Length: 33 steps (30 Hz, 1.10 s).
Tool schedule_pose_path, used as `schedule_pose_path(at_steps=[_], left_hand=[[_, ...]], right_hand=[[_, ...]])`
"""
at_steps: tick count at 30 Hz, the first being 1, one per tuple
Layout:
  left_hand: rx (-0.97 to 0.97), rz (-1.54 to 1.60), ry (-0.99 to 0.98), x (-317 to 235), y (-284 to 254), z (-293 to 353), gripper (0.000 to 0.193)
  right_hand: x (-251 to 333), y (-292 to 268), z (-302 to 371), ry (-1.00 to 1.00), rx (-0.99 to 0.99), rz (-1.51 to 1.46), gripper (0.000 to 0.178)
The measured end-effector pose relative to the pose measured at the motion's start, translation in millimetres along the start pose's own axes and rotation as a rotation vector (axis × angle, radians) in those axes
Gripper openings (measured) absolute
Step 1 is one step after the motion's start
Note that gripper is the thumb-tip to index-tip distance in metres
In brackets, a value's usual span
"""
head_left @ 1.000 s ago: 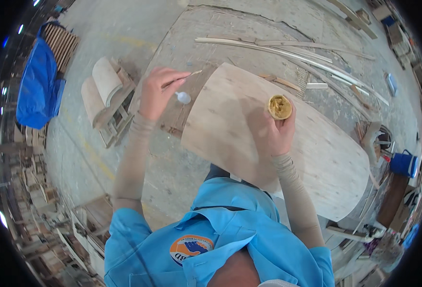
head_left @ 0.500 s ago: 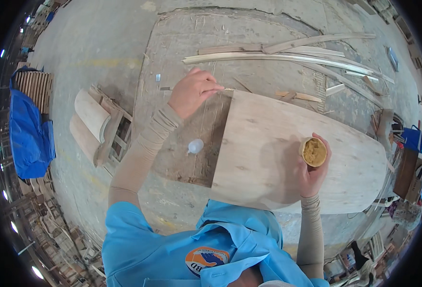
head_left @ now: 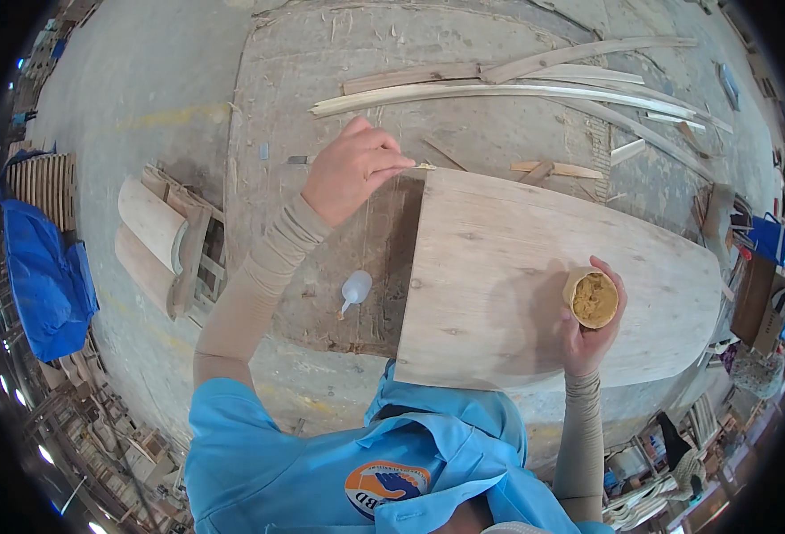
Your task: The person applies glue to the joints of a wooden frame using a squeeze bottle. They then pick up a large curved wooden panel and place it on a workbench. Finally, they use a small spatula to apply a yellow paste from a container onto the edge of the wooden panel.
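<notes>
A large pale plywood panel [head_left: 490, 240] with a curved far right end lies in front of me. My left hand [head_left: 357, 169] is closed in a pinch on a thin putty knife [head_left: 298, 160], above the panel's far left corner. A dab of yellowish putty [head_left: 425, 165] sits on the knife's tip at that corner; whether it touches the wood I cannot tell. My right hand [head_left: 593, 343] holds a small tub [head_left: 579, 287] of yellow-brown wood putty [head_left: 595, 301] over the panel. The fingers wrap round the tub's side.
A translucent plastic bottle [head_left: 357, 286] with a narrow tip lies left of the panel. Long wood strips [head_left: 499, 90] stretch across the floor beyond it. Curved wooden pieces [head_left: 150, 222] lie at the left, near a blue tarp [head_left: 47, 285]. Wood scraps [head_left: 557, 169] lie by the far edge.
My view has shifted slightly, so the floor items appear further left and higher. The left hand stays at the panel's corner; the tub has tipped a little in my right hand.
</notes>
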<state>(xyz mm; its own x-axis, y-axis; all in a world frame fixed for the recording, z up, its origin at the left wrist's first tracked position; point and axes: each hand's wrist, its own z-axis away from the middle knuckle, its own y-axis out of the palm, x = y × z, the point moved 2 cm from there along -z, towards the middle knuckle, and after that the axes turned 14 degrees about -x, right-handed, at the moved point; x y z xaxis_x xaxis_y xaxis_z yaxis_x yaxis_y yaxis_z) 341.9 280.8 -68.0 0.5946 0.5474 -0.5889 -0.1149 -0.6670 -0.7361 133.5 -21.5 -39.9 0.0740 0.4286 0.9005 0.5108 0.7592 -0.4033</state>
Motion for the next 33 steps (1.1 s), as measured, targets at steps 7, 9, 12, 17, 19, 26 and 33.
schedule_pose_path(at_steps=[7, 9, 12, 17, 19, 26, 33], left_hand=[[0.015, -0.11, 0.141, -6.3, 0.4, -3.3, 0.02], [0.023, -0.158, 0.185, -7.0, 1.1, -3.0, 0.02], [0.02, -0.232, 0.236, -10.2, -3.4, -7.1, 0.02], [0.003, -0.135, 0.143, -9.0, -4.8, -8.9, 0.019], [0.056, -0.075, 0.086, -7.8, -1.0, -7.5, 0.019], [0.145, -0.003, -0.017, -2.8, -3.1, -13.8, 0.017], [0.22, 0.007, -0.023, -0.6, -5.6, -22.5, 0.015]], right_hand=[[2.3, 1.0, -1.7, -0.012, 0.003, 0.029, 0.072], [1.7, 0.8, -1.4, -0.014, 0.003, 0.029, 0.072], [2.4, -0.1, -2.4, -0.014, 0.006, 0.056, 0.071], [2.6, 0.2, -1.9, 0.017, -0.001, 0.037, 0.071], [1.2, -0.2, -1.6, 0.018, -0.006, 0.033, 0.071], [4.3, 0.7, -3.4, -0.023, -0.003, 0.053, 0.072], [3.3, 1.2, -3.0, -0.023, -0.01, 0.057, 0.072]])
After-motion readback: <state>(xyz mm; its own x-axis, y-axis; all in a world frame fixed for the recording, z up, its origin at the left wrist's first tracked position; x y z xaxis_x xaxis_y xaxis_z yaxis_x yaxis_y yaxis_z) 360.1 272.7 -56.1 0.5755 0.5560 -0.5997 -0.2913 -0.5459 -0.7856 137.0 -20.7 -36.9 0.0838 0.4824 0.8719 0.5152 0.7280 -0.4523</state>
